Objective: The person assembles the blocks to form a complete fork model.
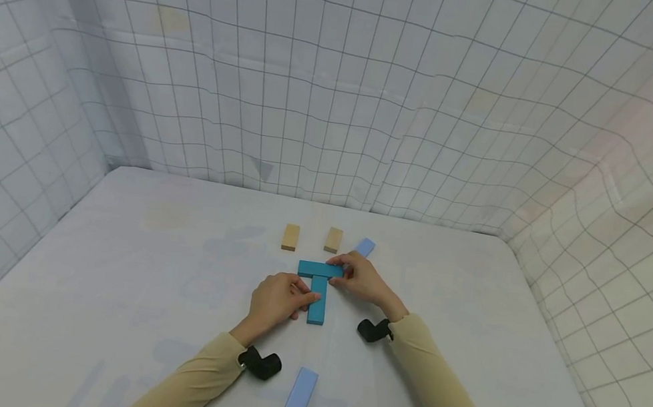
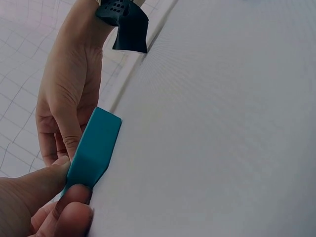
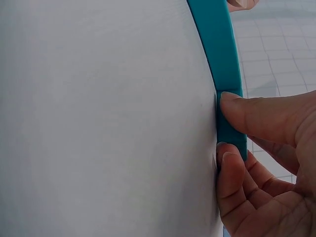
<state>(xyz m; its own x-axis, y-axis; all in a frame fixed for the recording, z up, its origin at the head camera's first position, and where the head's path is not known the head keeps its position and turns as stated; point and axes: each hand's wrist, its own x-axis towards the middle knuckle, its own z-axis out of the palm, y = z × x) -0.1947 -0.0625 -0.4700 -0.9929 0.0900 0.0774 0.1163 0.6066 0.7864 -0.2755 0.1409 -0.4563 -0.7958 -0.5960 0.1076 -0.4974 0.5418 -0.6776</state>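
Note:
Two teal blocks lie on the white table as a T in the head view. The crosswise block (image 1: pixel 313 269) is at the far side, and the lengthwise block (image 1: pixel 317 308) meets its near long edge. My left hand (image 1: pixel 274 300) pinches the lengthwise block from the left, its thumb over the top; the left wrist view shows this block (image 2: pixel 96 148) between thumb and fingers. With thumb and fingertips, my right hand (image 1: pixel 364 282) grips the right end of the crosswise block. In the right wrist view the thumb lies along that block (image 3: pixel 232 133), right at the joint.
Beyond the T stand two wooden blocks, one on the left (image 1: pixel 290 237) and one on the right (image 1: pixel 333 239). A blue block (image 1: pixel 365 247) lies just behind my right hand. Another blue block (image 1: pixel 301 393) is near the front, between my forearms. Grid-patterned white curtains (image 1: pixel 338 97) surround the table.

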